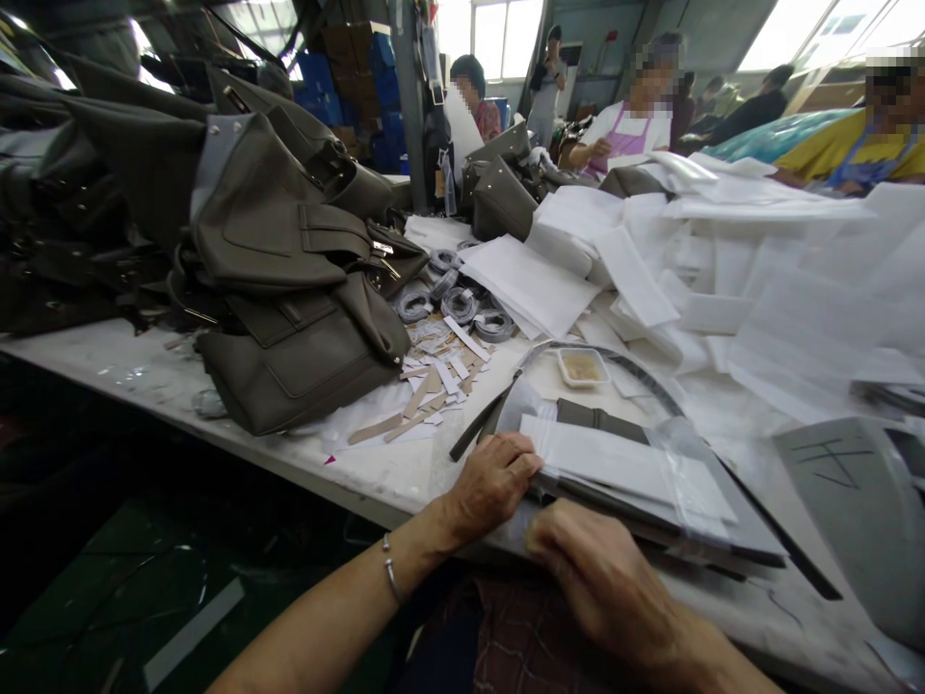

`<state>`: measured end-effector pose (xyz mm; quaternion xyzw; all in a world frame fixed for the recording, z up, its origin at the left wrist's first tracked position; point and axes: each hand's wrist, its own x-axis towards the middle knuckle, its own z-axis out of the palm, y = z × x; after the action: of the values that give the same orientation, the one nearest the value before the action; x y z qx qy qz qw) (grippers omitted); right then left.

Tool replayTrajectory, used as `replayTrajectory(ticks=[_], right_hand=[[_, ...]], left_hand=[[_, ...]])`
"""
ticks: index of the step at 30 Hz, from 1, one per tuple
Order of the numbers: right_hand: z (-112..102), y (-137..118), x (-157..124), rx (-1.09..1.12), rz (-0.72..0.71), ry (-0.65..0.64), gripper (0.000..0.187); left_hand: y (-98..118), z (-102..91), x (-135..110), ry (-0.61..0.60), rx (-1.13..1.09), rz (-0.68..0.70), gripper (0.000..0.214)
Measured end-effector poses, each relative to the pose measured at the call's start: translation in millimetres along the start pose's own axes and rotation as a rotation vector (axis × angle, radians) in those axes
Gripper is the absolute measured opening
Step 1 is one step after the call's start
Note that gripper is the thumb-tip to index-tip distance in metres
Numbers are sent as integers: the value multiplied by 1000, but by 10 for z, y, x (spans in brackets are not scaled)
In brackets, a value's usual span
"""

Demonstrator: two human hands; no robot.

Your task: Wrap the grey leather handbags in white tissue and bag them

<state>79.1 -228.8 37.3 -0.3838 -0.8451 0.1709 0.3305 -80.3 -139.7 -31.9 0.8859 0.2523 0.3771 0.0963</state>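
In front of me a flat dark grey-green bag (pixel 596 416) lies on the table, its long strap (pixel 654 376) looped behind it. A white sheet (pixel 621 461) rests on the bag, with clear plastic film (pixel 683 482) across part of it. My left hand (pixel 498 477), with a silver bracelet at the wrist, has its fingers curled over the bag's near left corner. Close by, my right hand (pixel 596 564) is closed at the near edge, slightly blurred. Whatever its fingers hold is hidden from view.
Dark bags (pixel 303 308) are piled on the left. Strap coils (pixel 462 305) and paper scraps (pixel 440 376) lie mid-table. White sheets (pixel 694 289) heap at the right, behind a small plastic tray (pixel 582 367) and a marked grey piece (pixel 845 501). Several people sit or stand beyond.
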Motion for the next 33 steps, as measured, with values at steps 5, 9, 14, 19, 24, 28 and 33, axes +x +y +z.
replayTrajectory(ticks=[5,9,14,19,24,28,33], right_hand=[[-188,259,306,-168,132,120,17],[-212,443,398,-153,328,88,18],[-196,542,427,-106,465,21,21],[-204,510,434,-100,456,26,22],[-265,352,311,-100,241,75,16],[-301,254,227,-68,191,0,12],[-280,192,277,-69,152,-43,16]], left_hand=[[34,-60,-2,-2,-52,-61,22],[135,-227,24,-68,-124,-157,20],[276,-246,69,-41,-110,-288,29],[302,-73,31,52,9,-296,18],[243,-32,-47,69,28,-203,25],[211,-63,-62,48,21,-152,21],[196,-105,-63,-9,35,-129,24]])
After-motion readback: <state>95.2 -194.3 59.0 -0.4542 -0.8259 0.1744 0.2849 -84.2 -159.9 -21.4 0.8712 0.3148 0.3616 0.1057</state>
